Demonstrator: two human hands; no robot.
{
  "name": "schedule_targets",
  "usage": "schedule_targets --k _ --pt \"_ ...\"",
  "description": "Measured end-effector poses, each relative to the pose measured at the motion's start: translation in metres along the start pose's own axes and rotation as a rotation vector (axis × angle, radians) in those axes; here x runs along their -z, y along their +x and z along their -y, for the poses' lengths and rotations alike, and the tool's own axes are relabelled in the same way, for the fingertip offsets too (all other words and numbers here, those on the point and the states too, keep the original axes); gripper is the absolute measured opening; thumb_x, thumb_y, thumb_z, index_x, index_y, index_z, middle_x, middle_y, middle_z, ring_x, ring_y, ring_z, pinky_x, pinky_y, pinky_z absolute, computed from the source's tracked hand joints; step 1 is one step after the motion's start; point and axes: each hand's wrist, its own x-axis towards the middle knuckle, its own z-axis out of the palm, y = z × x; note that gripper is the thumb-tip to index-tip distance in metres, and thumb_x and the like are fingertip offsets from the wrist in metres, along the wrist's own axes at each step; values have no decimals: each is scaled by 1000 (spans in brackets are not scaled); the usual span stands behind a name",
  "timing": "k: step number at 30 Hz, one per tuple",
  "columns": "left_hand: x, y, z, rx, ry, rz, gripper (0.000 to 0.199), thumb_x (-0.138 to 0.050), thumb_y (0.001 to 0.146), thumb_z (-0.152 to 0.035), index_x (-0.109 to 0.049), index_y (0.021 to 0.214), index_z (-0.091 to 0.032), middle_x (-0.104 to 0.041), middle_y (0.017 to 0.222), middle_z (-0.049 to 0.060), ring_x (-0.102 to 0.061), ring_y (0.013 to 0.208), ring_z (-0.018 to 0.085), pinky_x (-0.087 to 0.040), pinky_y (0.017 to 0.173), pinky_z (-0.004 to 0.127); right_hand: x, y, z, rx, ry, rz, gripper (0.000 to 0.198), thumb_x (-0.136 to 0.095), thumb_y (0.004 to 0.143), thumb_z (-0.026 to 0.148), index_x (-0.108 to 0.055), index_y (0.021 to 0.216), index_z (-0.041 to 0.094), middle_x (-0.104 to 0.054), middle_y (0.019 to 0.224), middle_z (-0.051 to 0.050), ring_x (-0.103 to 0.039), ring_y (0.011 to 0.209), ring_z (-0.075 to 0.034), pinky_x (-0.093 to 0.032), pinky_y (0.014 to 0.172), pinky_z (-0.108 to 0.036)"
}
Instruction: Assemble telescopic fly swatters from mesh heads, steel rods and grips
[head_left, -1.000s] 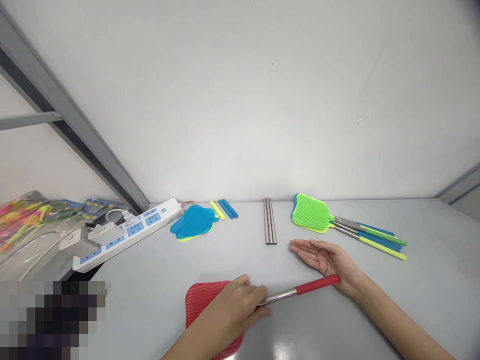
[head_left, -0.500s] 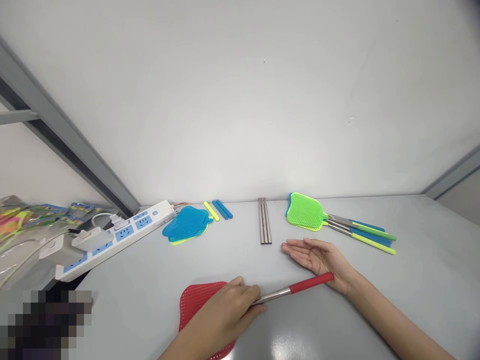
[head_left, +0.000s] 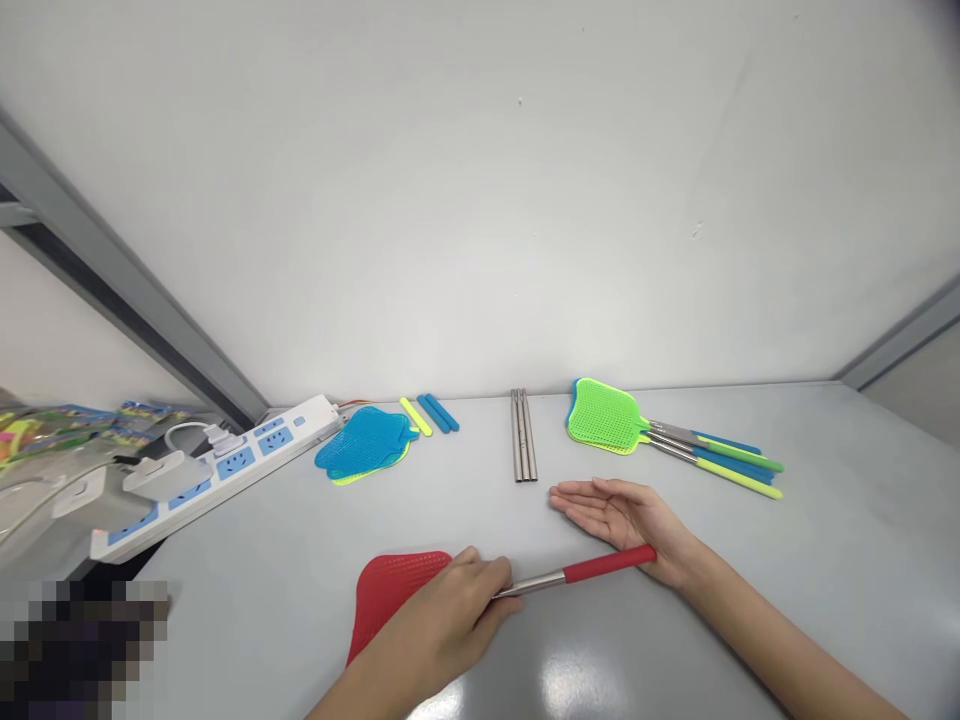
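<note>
My left hand [head_left: 457, 610] is closed round the metal shaft of a red fly swatter [head_left: 397, 590]. Its perforated head lies partly hidden under that hand and forearm. The shaft points right and slightly up, ending in a red handle grip [head_left: 609, 562]. The end of this grip touches the palm of my right hand [head_left: 630, 520], which is open with the fingers stretched to the left. Behind my hands lie several metal tubes [head_left: 525, 440], side by side. To the right rests a pile of fly swatters with a green head [head_left: 604, 415] on top.
Blue swatter heads [head_left: 367, 440] over a yellow one lie at the left, beside blue grips [head_left: 437, 413] and a yellow grip [head_left: 416, 417]. A white power strip [head_left: 247, 465] with plugged-in adapters stands farther left, near plastic packages [head_left: 82, 425]. A wall [head_left: 480, 200] rises behind the grey table [head_left: 712, 560].
The whole view has shifted slightly, so everything appears a little farther left and up. Both hands keep nearly the same pose on the red fly swatter.
</note>
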Motion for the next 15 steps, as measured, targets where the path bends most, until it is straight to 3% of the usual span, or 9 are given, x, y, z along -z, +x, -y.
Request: schedule_targets --k 15 --pt "-2 -1 -4 14 -8 -8 22 -27 85 -31 -45 77 -20 -45 74 0 -44 63 11 -34 58 23 -5 -1 -7 64 -69 -32 28 -44 76 20 -62 91 4 -59 103 -15 -48 105 -24 -30 97 -34"
